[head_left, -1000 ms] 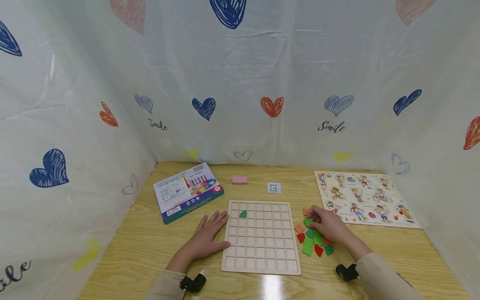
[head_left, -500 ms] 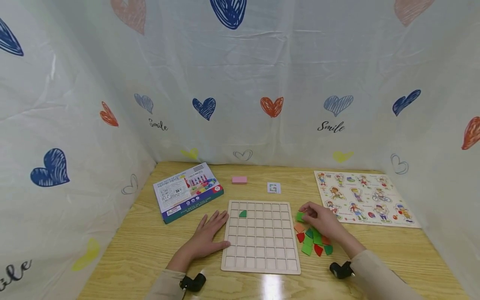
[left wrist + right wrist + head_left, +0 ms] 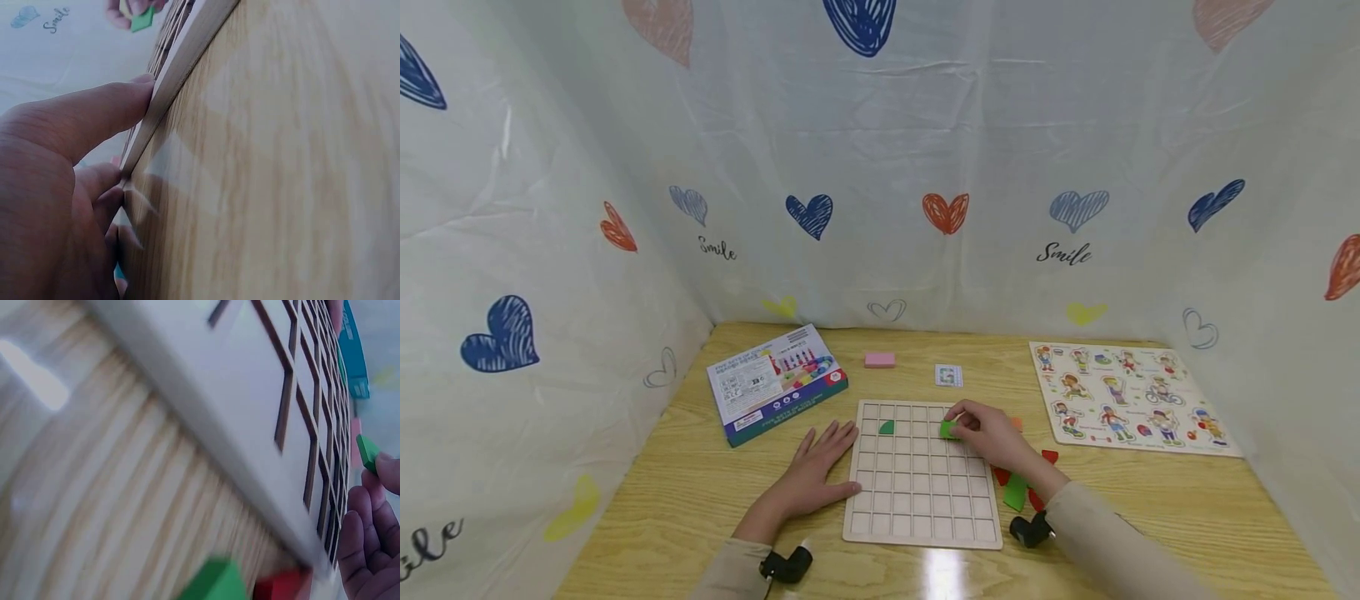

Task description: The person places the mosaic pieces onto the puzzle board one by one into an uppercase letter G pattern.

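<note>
Now the right hand pinches a flat, bright-green square tile above one o'clock on the pale wooden grid board, the left hand spread against its nine-o'clock edge. Beyond, towards eleven and one, the white heart-print curtain reads "Smile"; at ten, the blue-and-white cardboard box's small print blurs.

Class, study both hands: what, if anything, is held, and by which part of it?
The right hand pinches a green piece by one edge; the left hand grips nothing, only touching the grid board.
</note>
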Available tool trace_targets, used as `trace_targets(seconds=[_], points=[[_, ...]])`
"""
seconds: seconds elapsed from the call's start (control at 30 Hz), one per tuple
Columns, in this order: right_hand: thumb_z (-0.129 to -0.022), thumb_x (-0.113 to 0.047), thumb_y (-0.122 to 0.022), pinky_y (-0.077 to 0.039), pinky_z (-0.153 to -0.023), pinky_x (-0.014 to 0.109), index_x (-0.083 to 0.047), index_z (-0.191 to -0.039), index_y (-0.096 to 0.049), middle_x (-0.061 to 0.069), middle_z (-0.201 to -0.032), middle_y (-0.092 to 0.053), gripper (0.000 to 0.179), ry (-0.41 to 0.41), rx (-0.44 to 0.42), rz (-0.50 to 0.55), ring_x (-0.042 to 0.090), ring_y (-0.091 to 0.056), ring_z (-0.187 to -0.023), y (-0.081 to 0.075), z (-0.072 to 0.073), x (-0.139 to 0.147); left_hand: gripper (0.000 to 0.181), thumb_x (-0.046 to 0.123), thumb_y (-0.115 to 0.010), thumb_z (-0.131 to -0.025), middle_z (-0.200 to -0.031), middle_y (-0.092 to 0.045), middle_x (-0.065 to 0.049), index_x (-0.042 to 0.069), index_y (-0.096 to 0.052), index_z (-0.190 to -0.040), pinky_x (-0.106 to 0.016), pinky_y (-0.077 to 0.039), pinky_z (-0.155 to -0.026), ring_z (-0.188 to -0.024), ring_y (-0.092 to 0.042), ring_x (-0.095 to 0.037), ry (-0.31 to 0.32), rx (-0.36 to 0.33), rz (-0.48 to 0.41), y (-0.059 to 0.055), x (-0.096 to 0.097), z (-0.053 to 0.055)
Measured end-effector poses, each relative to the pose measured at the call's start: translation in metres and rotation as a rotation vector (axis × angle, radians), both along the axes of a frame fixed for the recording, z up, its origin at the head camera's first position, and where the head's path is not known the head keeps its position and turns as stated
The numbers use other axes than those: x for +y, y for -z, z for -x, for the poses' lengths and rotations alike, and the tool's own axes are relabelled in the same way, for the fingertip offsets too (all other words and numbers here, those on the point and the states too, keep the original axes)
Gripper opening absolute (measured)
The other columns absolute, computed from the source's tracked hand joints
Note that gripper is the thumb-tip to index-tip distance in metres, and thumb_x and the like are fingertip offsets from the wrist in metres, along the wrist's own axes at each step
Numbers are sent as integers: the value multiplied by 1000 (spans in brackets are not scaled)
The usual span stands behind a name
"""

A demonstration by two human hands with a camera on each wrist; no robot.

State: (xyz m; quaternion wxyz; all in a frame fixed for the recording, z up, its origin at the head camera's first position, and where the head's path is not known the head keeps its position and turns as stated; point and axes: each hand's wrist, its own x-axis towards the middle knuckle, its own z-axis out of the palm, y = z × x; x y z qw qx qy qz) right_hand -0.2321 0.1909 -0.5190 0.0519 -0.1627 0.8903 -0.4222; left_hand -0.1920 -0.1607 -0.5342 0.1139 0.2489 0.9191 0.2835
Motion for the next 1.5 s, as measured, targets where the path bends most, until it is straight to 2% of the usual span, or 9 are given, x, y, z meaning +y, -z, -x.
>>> trace_targets(seconds=[0.3, 0.67, 0.97, 1.27, 1.5], points=[[-98, -17, -70, -49, -65, 28, -20, -106, -70, -8, -85, -64, 9, -18, 1, 2, 11, -57, -73, 1, 10, -38, 86, 52, -65, -95, -168, -23, -4, 12, -29, -162, -58, 3, -123, -156, -10, -30, 2, 6, 0, 0, 1, 0], [-97, -15, -70, -48, -65, 28, -20, -105, -71, -8, -83, -62, 8, -58, 2, -20, 11, -55, -71, -1, 19, -61, 85, 52, -65, -95, -168, -24, -4, 12, -29, -162, -58, 3, -123, -156, -10, -31, -5, 5, 2, 0, 1, 0], [-96, -14, -70, -48, -66, 28, -19, -103, -70, -9, -80, -61, 8, -56, 16, -88, 9, -54, -70, -1, 21, -72, 86, 53, -65, -96, -168, -22, -4, 13, -28, -162, -57, 4, -123, -156, -9, -30, -7, 1, 4, 2, 1, 0], [-92, -11, -74, -45, -64, 28, -13, -105, -73, -6, -80, -56, 13, -103, 23, -145, 11, -50, -70, -2, 21, -75, 85, 52, -65, -96, -168, -23, -4, 12, -29, -162, -57, 3, -123, -156, -10, -31, -7, 4, 10, -1, 1, 0], [-92, -10, -74, -44, -63, 27, -12, -106, -73, -6, -81, -56, 14, -105, 47, -152, 11, -49, -72, -2, 20, -76, 85, 50, -65, -96, -168, -23, -4, 12, -29, -162, -58, 3, -123, -156, -11, -31, -8, 7, 11, -2, 2, 0]])
